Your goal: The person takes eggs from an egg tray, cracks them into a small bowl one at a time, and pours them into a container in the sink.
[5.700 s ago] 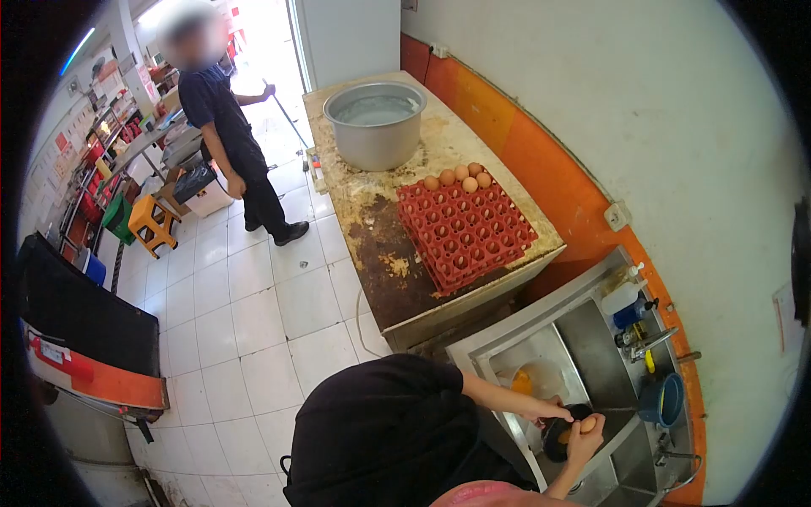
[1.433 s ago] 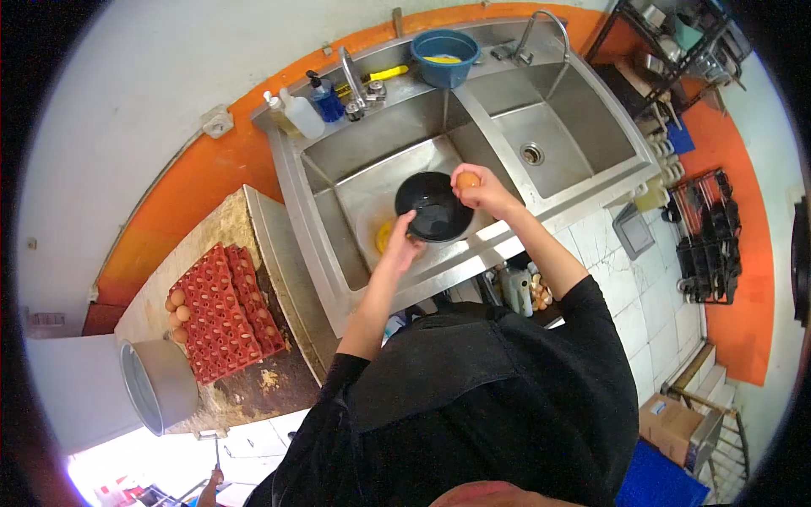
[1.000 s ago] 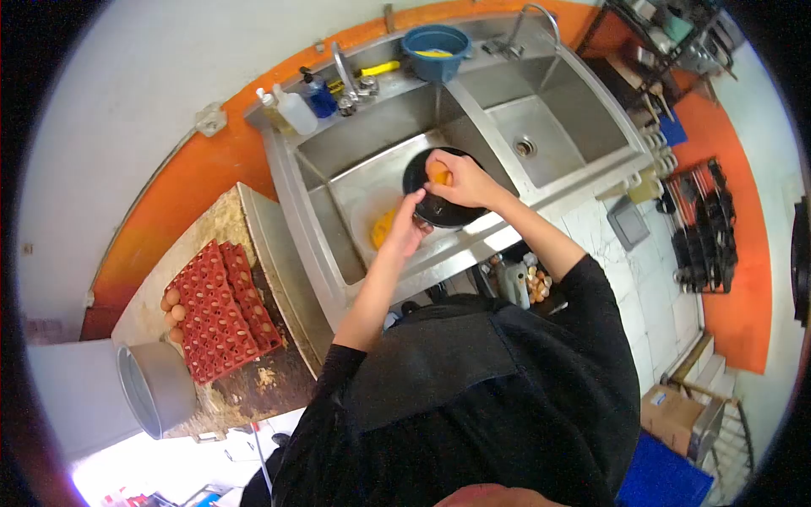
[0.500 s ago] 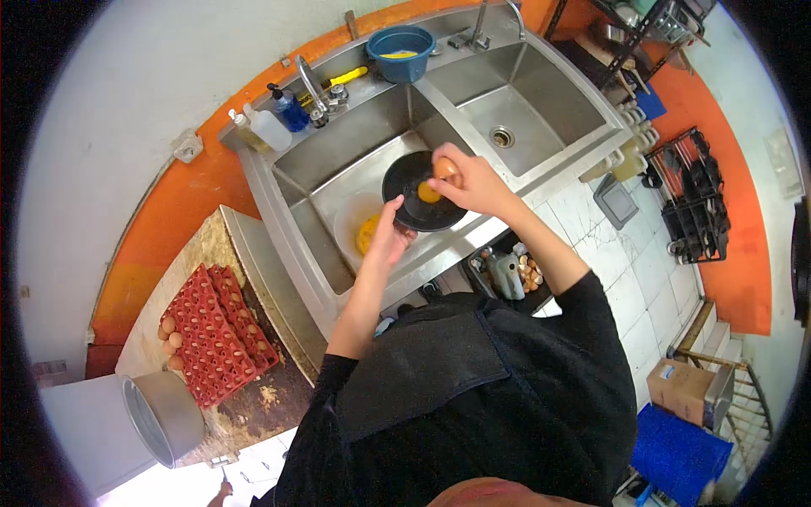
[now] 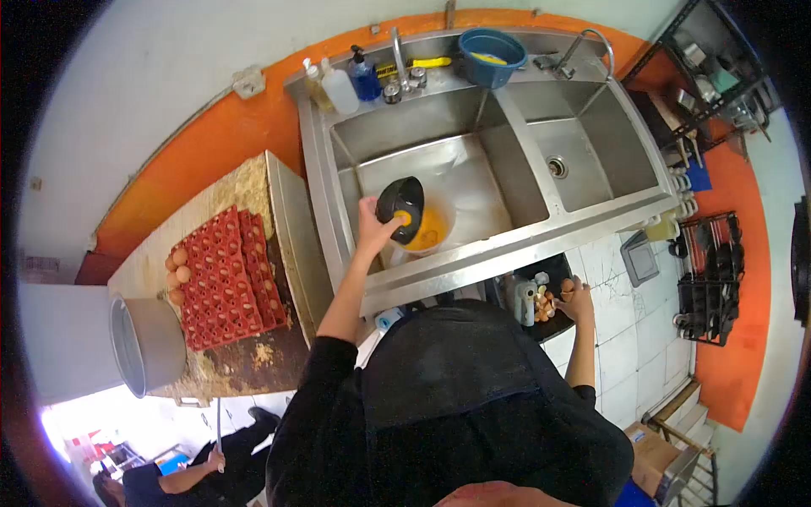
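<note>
My left hand (image 5: 372,228) holds a black bowl (image 5: 400,201) tilted on its side, with a yellow yolk (image 5: 404,218) near its lower rim. Beneath and beside the bowl, a translucent container (image 5: 446,221) with yellow egg (image 5: 429,230) in it stands in the left sink basin (image 5: 473,173). My right hand (image 5: 576,302) is low on the right, its fingers around a brown eggshell (image 5: 568,287), over a black bin (image 5: 534,328). Broken eggshells (image 5: 543,306) and a pale plastic jug (image 5: 525,302) lie inside the bin.
Red egg trays (image 5: 221,283) with several eggs (image 5: 182,274) and a large metal pot (image 5: 149,345) stand on the worn table (image 5: 253,359) at left. Soap bottles (image 5: 340,88), a faucet (image 5: 399,61) and a blue bucket (image 5: 492,59) line the sink's back. Another person (image 5: 203,473) is at lower left.
My right hand has moved from the bowl down to the bin with the shell. My left hand has shifted the bowl left and tipped it over the container. The other person shows more at lower left.
</note>
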The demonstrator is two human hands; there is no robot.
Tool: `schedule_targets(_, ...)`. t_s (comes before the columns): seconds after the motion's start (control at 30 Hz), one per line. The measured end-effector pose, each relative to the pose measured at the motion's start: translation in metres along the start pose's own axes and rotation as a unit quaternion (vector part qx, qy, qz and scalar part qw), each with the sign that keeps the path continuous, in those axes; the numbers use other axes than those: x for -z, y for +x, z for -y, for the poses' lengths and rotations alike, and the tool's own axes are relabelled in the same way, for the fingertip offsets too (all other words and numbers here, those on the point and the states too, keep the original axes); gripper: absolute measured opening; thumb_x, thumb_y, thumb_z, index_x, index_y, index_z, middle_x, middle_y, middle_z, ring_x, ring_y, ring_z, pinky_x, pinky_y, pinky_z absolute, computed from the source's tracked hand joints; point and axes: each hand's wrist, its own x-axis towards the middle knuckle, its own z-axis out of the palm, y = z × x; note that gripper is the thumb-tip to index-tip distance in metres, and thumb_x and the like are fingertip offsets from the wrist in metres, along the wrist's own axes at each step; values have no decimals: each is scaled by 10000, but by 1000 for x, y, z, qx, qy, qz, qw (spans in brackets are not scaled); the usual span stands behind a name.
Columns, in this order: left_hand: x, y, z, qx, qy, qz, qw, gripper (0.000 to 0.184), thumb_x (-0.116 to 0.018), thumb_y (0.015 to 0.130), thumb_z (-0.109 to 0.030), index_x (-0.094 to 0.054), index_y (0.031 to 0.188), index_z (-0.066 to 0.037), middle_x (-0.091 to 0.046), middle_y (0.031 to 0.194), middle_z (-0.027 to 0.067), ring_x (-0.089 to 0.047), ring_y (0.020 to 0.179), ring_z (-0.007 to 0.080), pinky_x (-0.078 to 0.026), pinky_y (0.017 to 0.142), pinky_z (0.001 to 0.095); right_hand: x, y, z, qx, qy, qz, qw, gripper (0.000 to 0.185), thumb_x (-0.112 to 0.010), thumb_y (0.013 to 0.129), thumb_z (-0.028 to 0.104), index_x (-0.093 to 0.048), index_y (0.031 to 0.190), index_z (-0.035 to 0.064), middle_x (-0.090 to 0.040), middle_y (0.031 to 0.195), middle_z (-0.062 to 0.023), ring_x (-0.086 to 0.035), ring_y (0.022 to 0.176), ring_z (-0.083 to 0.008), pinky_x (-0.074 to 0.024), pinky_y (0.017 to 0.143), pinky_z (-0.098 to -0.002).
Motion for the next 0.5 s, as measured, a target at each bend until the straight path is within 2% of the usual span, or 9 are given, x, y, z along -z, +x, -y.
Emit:
schedule_targets(0.03, 3, -1, -4, 9, 0, -4, 1000, 727, -774, 603, -243, -333, 1138, -25, -472, 1003, 116, -519, 935, 252, -458, 762, 372, -1, 2, -2, 4, -5, 8, 1000, 614, -686, 691, 206, -420, 1228, 74, -473, 1135, -231, -536, 965, -376, -458, 784, -440)
schedule_targets(0.07, 6, -2, -15, -52, 145, -9, 988, 725, -777, 583, -245, -352, 1127, -23, -470, 1019, 132, -519, 938, 285, -454, 774, 384, 1, 10, -1, 13, 6, -62, 998, 645, -683, 697, 184, -384, 1256, 67, -421, 1182, -245, -503, 1005, -395, -442, 820, -437)
schedule_targets(0.1, 8, -3, -27, -111, 288, -9, 951, 724, -780, 563, -248, -371, 1116, -22, -467, 1036, 148, -519, 940, 317, -450, 786, 395, 3, 18, 1, 22, 17, -131, 991, 677, -680, 704, 161, -347, 1285, 60, -369, 1229, -258, -469, 1045, -415, -426, 856, -434)
schedule_targets(0.23, 1, -7, -33, -89, 283, -23, 955, 707, -788, 541, -226, -380, 1078, -13, -467, 1008, 160, -516, 956, 318, -436, 819, 376, 72, 43, 98, 181, 115, -254, 943, 601, -644, 743, 116, -366, 1272, 47, -409, 1189, -233, -418, 1096, -390, -357, 939, -407)
schedule_targets(0.3, -7, -9, -16, -98, 249, -64, 961, 694, -782, 559, -232, -378, 1078, -13, -478, 1009, 159, -517, 956, 299, -438, 810, 383, 101, 52, 165, 233, 181, -218, 930, 564, -635, 748, 115, -392, 1253, 51, -431, 1176, -210, -414, 1109, -371, -350, 944, -402)
schedule_targets(0.37, -12, -11, 1, 15, 15, -126, 992, 679, -771, 588, -243, -368, 1089, -24, -479, 1012, 163, -529, 922, 269, -446, 786, 364, 120, 51, 240, 310, 230, -196, 901, 526, -628, 752, 118, -418, 1229, 48, -446, 1171, -191, -421, 1110, -355, -354, 944, -395)
schedule_targets(0.43, -12, -22, 1, 117, -121, -194, 966, 698, -754, 618, -285, -348, 1126, -32, -488, 984, 163, -543, 836, 228, -470, 691, 334, 120, 49, 313, 407, 242, -150, 868, 492, -625, 744, 106, -446, 1200, 58, -451, 1184, -176, -429, 1114, -339, -360, 947, -393)
schedule_targets(0.47, -3, -30, -5, 186, -184, -187, 947, 733, -758, 612, -322, -340, 1123, -3, -483, 973, 164, -545, 742, 204, -465, 582, 302, 116, 43, 350, 465, 257, -125, 838, 488, -632, 734, 108, -455, 1186, 60, -465, 1167, -178, -441, 1104, -340, -359, 947, -387)
schedule_targets(0.5, 2, -40, -9, 249, -251, -173, 919, 773, -762, 606, -360, -333, 1120, 26, -477, 963, 165, -547, 647, 181, -460, 473, 269, 112, 28, 388, 490, 319, -45, 810, 469, -642, 727, 119, -473, 1159, 51, -479, 1150, -178, -454, 1088, -342, -363, 940, -381)
